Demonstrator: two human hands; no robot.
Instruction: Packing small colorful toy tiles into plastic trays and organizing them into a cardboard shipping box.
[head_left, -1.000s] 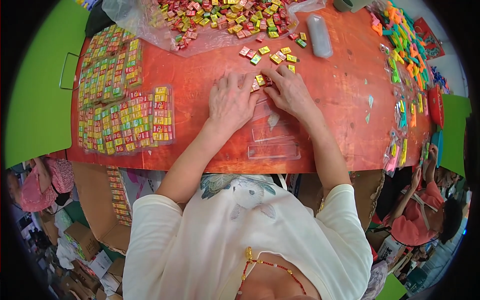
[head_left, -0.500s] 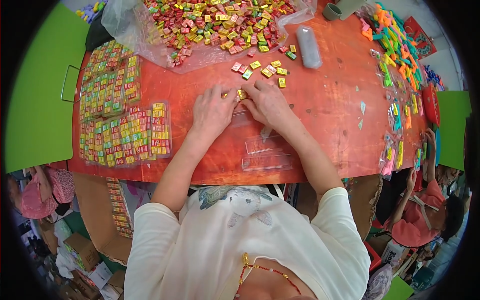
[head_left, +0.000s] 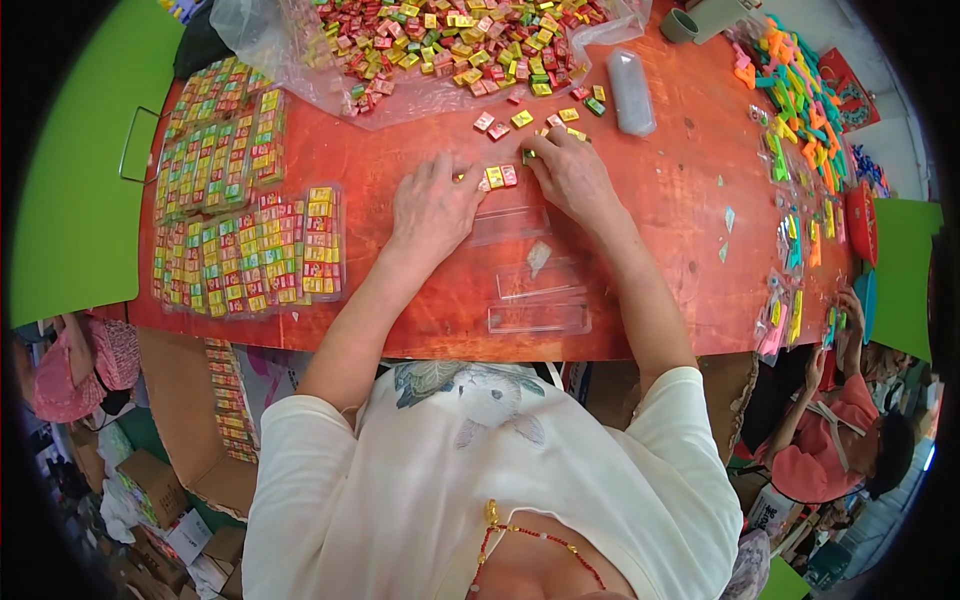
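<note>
A short row of small red and yellow boxes (head_left: 493,178) lies on the red table in front of me. My left hand (head_left: 432,208) has its fingers bent against the left end of this row, gripping it there. Just right of the row, my right hand (head_left: 575,178) pinches a small green box (head_left: 528,156), partly covered by its fingers. A few loose boxes (head_left: 521,118) lie beyond my hands, some partly behind the right one. Nearer to me are clear plastic trays (head_left: 540,318), one partly beside my left hand's fingertips.
A plastic sheet (head_left: 385,118) bears a heap of small boxes at the far side. Filled box packs (head_left: 320,245) are stacked at left. A clear oblong case (head_left: 630,92) and a cup (head_left: 679,26) stand right of the heap. Colourful plastic toys (head_left: 800,100) cover the right, where another person (head_left: 830,440) works.
My right hand has moved right, away from the row, and now pinches a green box. The row's boxes are more exposed. My left hand stays near its end; the whole view shifted slightly.
</note>
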